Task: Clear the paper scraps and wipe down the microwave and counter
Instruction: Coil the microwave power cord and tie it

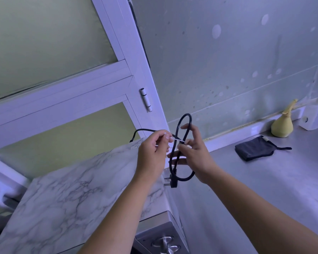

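Head view: a looped black power cord (172,166) is gripped in the curled fingers of the right hand (195,154). A white tie (177,139) at the loop is pinched by the left hand (152,153). Both are held over the far corner of the marble-topped microwave (72,198). A dark cloth (255,148) is laid on the counter (264,180), near a yellow spray bottle (283,123).

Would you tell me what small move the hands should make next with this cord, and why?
Probably wind the white tie round the looped black cord and twist it shut: the left hand pinches its free end, the right hand holds the loops gathered.
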Demonstrator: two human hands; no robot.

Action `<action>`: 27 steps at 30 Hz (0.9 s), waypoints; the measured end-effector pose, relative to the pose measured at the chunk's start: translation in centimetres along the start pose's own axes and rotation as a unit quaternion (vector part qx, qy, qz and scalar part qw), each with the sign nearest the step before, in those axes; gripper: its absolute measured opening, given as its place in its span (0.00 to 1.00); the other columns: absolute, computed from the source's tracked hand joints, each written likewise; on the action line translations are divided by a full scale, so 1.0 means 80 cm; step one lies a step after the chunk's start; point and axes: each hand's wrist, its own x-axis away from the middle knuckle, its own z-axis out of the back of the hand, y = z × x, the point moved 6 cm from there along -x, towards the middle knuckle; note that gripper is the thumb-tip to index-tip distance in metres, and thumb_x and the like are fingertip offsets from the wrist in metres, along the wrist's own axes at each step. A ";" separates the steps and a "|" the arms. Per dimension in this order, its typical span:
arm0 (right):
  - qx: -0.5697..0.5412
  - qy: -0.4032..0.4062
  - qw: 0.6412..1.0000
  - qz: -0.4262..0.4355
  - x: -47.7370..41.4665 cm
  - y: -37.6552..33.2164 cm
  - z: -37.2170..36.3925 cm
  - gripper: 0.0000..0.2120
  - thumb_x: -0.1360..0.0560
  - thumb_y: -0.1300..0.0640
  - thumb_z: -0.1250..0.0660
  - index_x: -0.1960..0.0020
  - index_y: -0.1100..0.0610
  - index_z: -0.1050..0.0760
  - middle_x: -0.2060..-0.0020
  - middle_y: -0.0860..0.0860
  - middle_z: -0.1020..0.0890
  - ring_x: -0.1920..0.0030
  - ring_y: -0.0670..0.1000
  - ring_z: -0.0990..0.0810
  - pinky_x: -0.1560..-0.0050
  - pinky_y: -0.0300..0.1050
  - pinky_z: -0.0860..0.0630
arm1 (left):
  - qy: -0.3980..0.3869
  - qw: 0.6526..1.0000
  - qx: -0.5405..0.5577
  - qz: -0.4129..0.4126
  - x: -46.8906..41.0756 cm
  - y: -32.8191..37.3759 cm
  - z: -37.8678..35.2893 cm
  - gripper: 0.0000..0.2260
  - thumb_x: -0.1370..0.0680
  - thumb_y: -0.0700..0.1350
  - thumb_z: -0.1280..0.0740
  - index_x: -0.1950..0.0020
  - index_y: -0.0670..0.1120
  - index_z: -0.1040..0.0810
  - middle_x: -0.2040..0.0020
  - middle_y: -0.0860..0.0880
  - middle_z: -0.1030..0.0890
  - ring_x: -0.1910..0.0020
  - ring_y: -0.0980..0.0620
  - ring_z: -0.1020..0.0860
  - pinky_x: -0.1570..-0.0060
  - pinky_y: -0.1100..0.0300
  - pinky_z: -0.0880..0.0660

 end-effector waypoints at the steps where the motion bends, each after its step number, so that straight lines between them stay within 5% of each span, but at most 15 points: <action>1: 0.000 0.005 1.000 0.000 -0.001 0.000 0.002 0.28 0.23 0.70 0.41 0.36 0.39 0.33 0.55 0.60 0.24 0.61 0.61 0.14 0.58 0.56 0.16 | 0.002 1.000 0.009 0.003 0.000 -0.002 0.003 0.10 0.17 0.45 0.37 0.54 0.55 0.20 0.58 0.57 0.16 0.64 0.59 0.21 0.60 0.70 0.26; 7: -0.030 -0.007 0.999 0.019 -0.002 -0.002 0.006 0.38 0.21 0.68 0.37 0.30 0.27 0.40 0.61 0.58 0.20 0.60 0.61 0.15 0.57 0.48 0.18 | 0.018 0.999 0.021 0.017 0.001 -0.020 0.012 0.08 0.20 0.52 0.37 0.54 0.59 0.20 0.58 0.58 0.16 0.63 0.58 0.21 0.56 0.64 0.22; 10: -0.008 -0.022 1.000 0.019 -0.001 -0.006 0.000 0.28 0.19 0.67 0.39 0.34 0.35 0.30 0.55 0.57 0.23 0.59 0.60 0.14 0.56 0.49 0.19 | 0.024 0.999 0.029 0.025 0.001 -0.025 0.013 0.08 0.19 0.51 0.37 0.54 0.59 0.19 0.56 0.57 0.15 0.56 0.59 0.19 0.50 0.58 0.21; 15: 0.007 -0.057 0.998 -0.028 0.002 -0.004 -0.012 0.17 0.21 0.64 0.41 0.46 0.51 0.15 0.49 0.58 0.21 0.59 0.54 0.16 0.55 0.45 0.23 | 0.012 1.000 0.018 0.006 0.003 -0.020 0.018 0.07 0.19 0.51 0.37 0.53 0.60 0.19 0.55 0.59 0.15 0.50 0.61 0.18 0.50 0.68 0.24; 21: 0.020 -0.036 0.999 -0.029 -0.002 -0.005 -0.008 0.06 0.22 0.56 0.29 0.57 0.55 0.16 0.59 0.52 0.18 0.61 0.52 0.18 0.56 0.45 0.27 | -0.042 0.999 -0.012 -0.017 0.009 -0.013 0.019 0.08 0.19 0.51 0.38 0.51 0.57 0.19 0.52 0.57 0.16 0.53 0.49 0.19 0.47 0.45 0.23; 27: 0.010 -0.048 0.998 -0.039 -0.004 -0.004 -0.011 0.07 0.22 0.57 0.29 0.59 0.55 0.20 0.61 0.53 0.21 0.60 0.52 0.17 0.56 0.45 0.25 | -0.037 0.999 -0.009 -0.019 0.011 -0.018 0.023 0.08 0.19 0.53 0.37 0.50 0.58 0.18 0.51 0.56 0.16 0.53 0.47 0.19 0.49 0.47 0.23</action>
